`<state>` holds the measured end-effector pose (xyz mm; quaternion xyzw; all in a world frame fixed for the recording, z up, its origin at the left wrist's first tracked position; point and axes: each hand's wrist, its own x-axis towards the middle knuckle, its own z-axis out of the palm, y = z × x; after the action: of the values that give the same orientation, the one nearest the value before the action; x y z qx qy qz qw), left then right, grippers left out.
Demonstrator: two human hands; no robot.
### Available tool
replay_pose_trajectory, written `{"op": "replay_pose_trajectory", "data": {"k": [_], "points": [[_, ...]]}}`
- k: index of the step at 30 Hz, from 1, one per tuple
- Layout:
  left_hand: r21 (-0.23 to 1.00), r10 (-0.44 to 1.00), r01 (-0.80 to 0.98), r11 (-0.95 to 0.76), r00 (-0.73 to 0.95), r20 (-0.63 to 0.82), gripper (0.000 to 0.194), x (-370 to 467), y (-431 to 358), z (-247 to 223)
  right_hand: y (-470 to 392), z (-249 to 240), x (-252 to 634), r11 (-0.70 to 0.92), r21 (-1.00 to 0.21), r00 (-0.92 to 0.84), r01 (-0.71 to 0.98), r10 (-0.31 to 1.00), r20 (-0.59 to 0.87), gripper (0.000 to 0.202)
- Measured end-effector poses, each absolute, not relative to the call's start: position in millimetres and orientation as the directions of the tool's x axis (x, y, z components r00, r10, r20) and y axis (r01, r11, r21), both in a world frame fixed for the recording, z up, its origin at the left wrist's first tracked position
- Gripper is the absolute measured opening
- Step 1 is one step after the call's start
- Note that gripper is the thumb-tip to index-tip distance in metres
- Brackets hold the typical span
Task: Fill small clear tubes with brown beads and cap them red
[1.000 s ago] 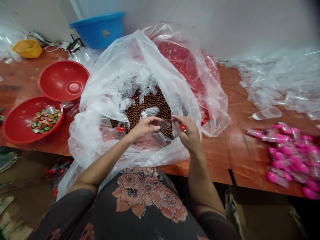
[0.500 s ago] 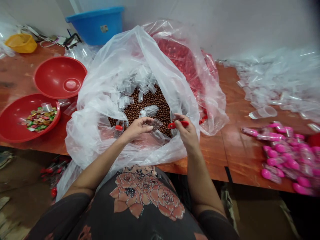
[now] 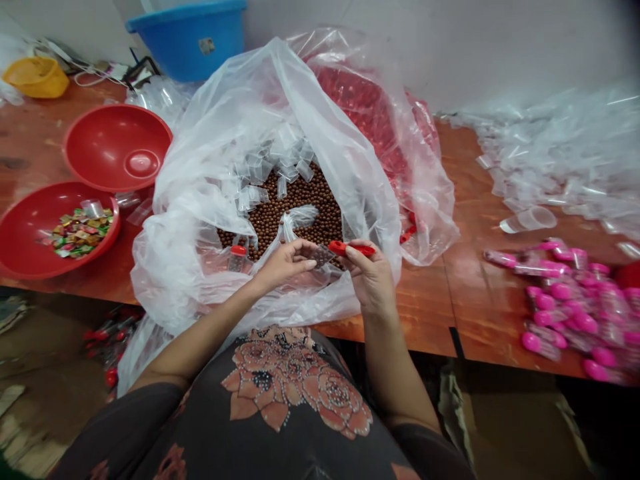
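Note:
My left hand (image 3: 289, 264) is closed round a small clear plastic container (image 3: 323, 255), held over the open bag. My right hand (image 3: 369, 272) pinches a red plastic piece (image 3: 353, 249) with a hole at one end, close to the container's right end. Beneath both hands lie many round brown balls (image 3: 280, 217) inside a large translucent plastic bag (image 3: 185, 200). Clear little containers (image 3: 270, 163) are heaped at the back of the balls. A red-capped clear container (image 3: 237, 259) stands at the bag's front left.
Two red bowls (image 3: 85, 150) are at the left, the nearer red bowl (image 3: 20, 230) holding wrapped sweets (image 3: 83, 233). A blue tub (image 3: 190, 40) and a bag of red pieces (image 3: 355, 113) stand behind. Pink-capped tubes (image 3: 575, 300) and clear cups (image 3: 555, 160) lie at the right.
My hands have come closer together. The red piece has moved left, up to the end of the clear container, which has shifted slightly right.

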<state>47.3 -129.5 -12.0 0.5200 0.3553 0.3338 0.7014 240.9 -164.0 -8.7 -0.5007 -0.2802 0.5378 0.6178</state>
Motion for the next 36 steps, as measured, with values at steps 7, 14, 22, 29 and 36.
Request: {"op": "replay_pose_trajectory", "data": {"k": [7,14,22,29,36], "points": [[0.975,0.838,-0.071,0.212,0.526,-0.144,0.033,46,-134,-7,-176,-4,235,0.019,-1.000,0.298,0.019,0.954,0.024,0.022],[0.953,0.810,-0.097,0.287,0.556,-0.187,0.036,45,-136,-6,-178,1,251,0.240,-0.932,0.067,0.273,0.961,0.267,0.018],[0.952,0.806,-0.098,0.290,0.561,-0.188,0.032,45,-139,-3,-179,8,263,0.411,-0.807,-0.169,0.424,0.911,0.375,0.030],[0.961,0.821,-0.053,0.272,0.534,-0.203,0.031,45,-140,-3,-184,7,262,0.440,-0.707,-0.197,0.554,0.894,0.402,0.023],[0.945,0.884,-0.166,0.281,0.429,-0.188,0.036,51,-143,-10,-184,1,246,0.471,-0.350,-0.258,0.809,0.821,0.509,0.053]]}}
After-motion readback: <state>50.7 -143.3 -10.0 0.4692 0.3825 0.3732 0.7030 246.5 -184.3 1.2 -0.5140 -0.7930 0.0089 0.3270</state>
